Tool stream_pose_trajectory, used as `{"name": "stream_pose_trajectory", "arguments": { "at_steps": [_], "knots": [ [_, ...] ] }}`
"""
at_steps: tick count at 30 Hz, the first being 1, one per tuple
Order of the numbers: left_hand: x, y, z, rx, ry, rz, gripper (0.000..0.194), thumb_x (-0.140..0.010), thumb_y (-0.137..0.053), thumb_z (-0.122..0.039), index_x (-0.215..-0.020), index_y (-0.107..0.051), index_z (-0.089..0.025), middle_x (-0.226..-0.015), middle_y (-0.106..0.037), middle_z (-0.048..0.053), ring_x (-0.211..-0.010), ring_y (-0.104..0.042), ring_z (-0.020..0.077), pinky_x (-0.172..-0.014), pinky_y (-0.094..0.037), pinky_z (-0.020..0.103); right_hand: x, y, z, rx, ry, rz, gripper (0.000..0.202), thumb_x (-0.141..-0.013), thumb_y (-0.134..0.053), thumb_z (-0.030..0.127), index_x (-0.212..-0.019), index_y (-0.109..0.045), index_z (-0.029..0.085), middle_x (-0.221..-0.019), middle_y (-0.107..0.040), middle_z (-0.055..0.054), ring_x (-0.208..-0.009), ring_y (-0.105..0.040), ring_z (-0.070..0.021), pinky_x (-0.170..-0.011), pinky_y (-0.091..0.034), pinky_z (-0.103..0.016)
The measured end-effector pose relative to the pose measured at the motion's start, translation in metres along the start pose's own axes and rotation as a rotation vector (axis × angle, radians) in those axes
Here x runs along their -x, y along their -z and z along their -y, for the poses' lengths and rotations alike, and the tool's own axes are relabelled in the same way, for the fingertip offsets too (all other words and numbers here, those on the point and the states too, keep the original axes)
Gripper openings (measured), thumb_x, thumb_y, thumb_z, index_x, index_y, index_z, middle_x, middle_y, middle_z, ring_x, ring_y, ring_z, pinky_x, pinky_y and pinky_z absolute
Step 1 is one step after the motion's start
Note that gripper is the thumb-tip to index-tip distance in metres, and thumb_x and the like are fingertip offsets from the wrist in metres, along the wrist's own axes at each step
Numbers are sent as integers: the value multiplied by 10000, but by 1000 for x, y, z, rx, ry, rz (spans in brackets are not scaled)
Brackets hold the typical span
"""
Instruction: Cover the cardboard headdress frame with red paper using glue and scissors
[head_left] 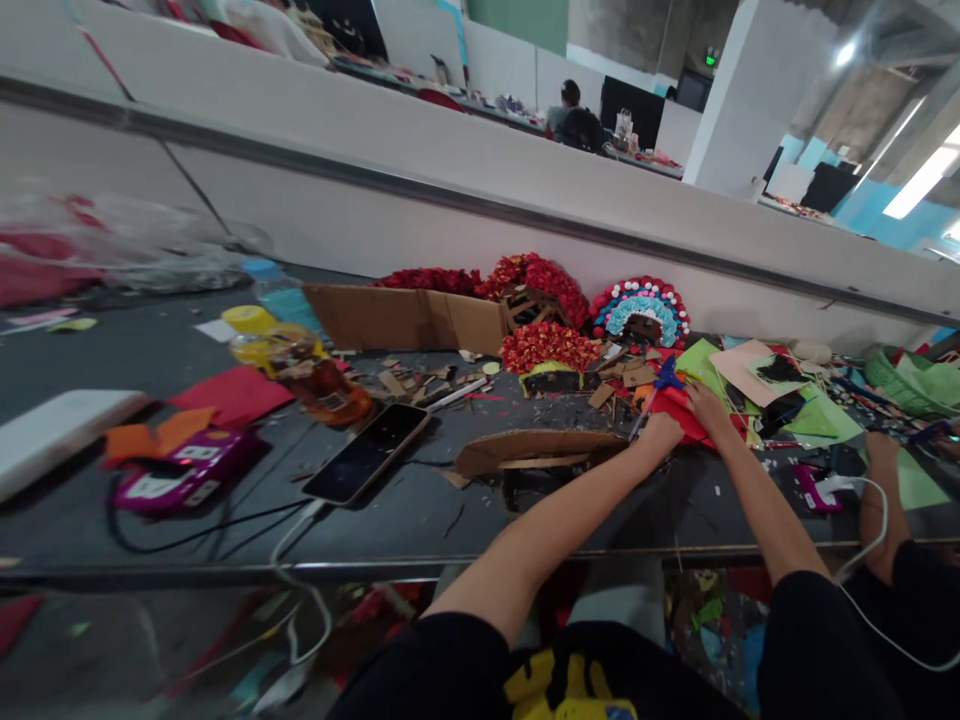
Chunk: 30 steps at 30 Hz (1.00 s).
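Sheets of red paper (677,403) lie on the dark table in front of me, to the right of the middle. My left hand (661,434) is closed at the near left edge of the red paper, its fingertips partly hidden. From the right, my right hand (705,406) grips the same paper with bent fingers. Just beyond my left hand is a blue-handled tool (667,372) with a thin shaft slanting down to the left; its exact kind is unclear. A curved brown cardboard piece (540,448) stands beside my left forearm.
Red crumpled-paper craft pieces (551,345) and a decorated arch (641,312) stand against the partition. A phone (369,452), a bottle (322,385) and a purple device (187,470) lie left. Green paper (825,415) lies right, near another person's hand (882,452).
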<state>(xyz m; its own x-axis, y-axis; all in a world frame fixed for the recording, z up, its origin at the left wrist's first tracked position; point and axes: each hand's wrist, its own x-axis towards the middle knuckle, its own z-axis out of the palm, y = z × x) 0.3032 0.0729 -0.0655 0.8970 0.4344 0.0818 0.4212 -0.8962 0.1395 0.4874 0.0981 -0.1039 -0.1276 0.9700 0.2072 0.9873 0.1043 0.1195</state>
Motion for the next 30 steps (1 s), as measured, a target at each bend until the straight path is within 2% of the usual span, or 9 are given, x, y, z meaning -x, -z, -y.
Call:
{"name": "stream_pose_trajectory", "arguments": {
  "at_steps": [4,8,12,17,24,30],
  "knots": [
    [2,4,-1,-96,73,110,309,-871,-556,-320,-1113,-563,-128,-1093,-596,93,-931,-602,190,-792,-521,385,2,6,-1,5,-5,-41,316,-855,-447,141,-1147,-569,138,-1183,-584,-166,-1043,-568,-253,-917,-435,-359],
    [7,8,2,-151,76,137,278,-866,-565,-312,-1061,-583,-114,-1038,-616,86,-903,-611,181,-782,-523,377,2,17,-9,-8,-38,-105,318,-858,-422,141,-1144,-562,137,-1155,-593,-161,-1024,-572,-250,-895,-445,-364],
    [12,13,5,-177,64,106,147,-870,-557,-218,-914,-632,-99,-888,-664,67,-855,-630,176,-741,-515,348,-1,31,-22,-29,-84,-168,311,-855,-398,140,-1117,-564,141,-1094,-608,-143,-1003,-575,-244,-852,-460,-360],
    [17,24,11,-180,23,32,198,-848,-502,-63,-793,-692,-67,-777,-702,167,-804,-658,228,-640,-446,308,-4,46,-32,-32,-111,-205,292,-853,-401,157,-1090,-570,133,-1078,-605,-144,-942,-581,-239,-784,-461,-331],
    [28,49,30,-227,61,-25,205,-838,-508,-70,-830,-713,-77,-814,-705,208,-838,-663,257,-608,-429,285,-2,56,-40,-35,-133,-227,268,-838,-417,152,-1041,-592,134,-1040,-618,-145,-910,-576,-242,-757,-446,-327],
    [33,76,48,-283,92,-53,214,-831,-499,-51,-888,-706,-65,-890,-700,220,-903,-657,267,-656,-454,302,3,56,-44,-59,-153,-245,262,-832,-425,167,-1029,-597,144,-1023,-625,-135,-901,-575,-241,-765,-440,-328]
  ]
}}
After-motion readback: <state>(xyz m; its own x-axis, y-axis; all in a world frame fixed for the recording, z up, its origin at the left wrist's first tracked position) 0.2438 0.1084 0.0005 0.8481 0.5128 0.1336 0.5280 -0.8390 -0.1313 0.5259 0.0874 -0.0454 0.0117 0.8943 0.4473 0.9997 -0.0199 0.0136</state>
